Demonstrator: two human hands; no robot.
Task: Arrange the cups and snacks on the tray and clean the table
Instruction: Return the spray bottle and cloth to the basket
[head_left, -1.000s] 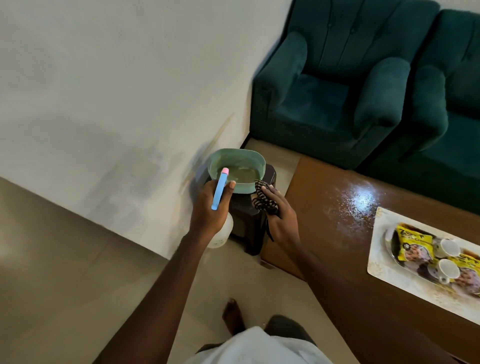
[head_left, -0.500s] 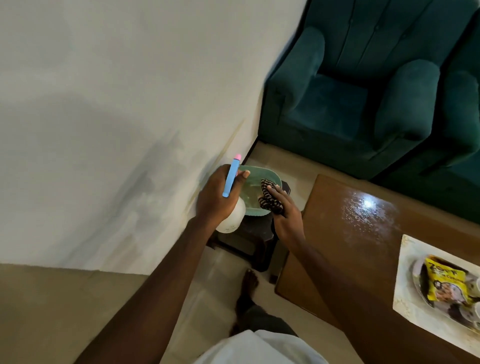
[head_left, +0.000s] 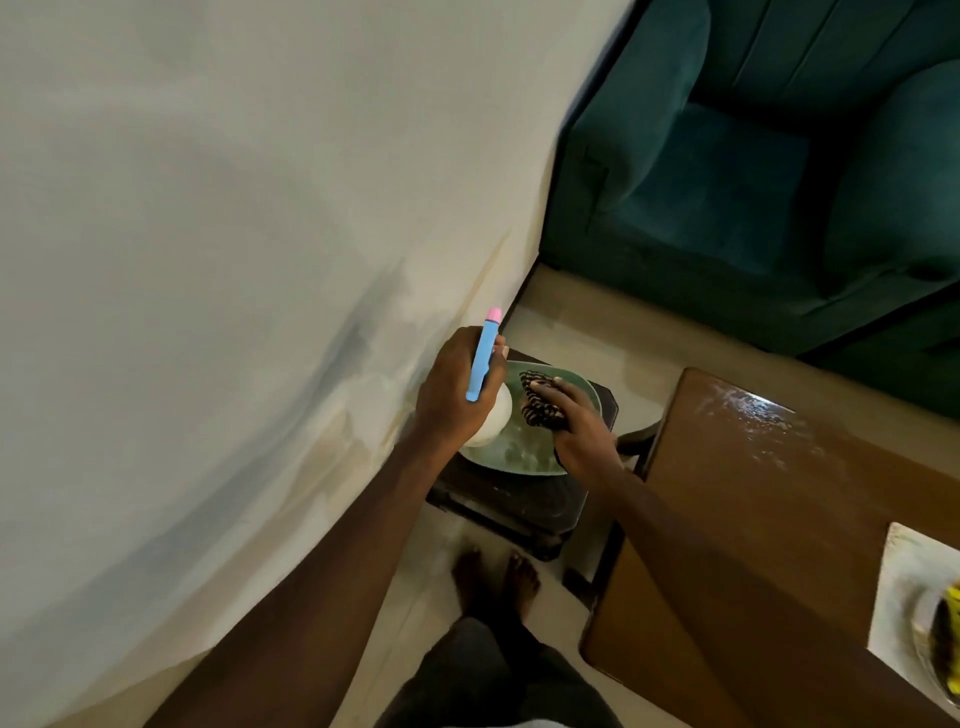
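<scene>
Gripping spray bottle (head_left: 483, 358) in our left hand (head_left: 456, 391); at its 3 o'clock, our right hand (head_left: 583, 432) clutches cloth (head_left: 537, 401) over basin (head_left: 519, 458).

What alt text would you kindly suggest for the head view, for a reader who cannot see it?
The right hand holds a striped cloth over a green basin on a dark stool, while the left hand grips a blue-topped white bottle. A wet wooden table stands alongside.

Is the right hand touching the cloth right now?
Touching. The head view shows the right hand gripping the cloth, its fingers curled over it above the basin.
</scene>
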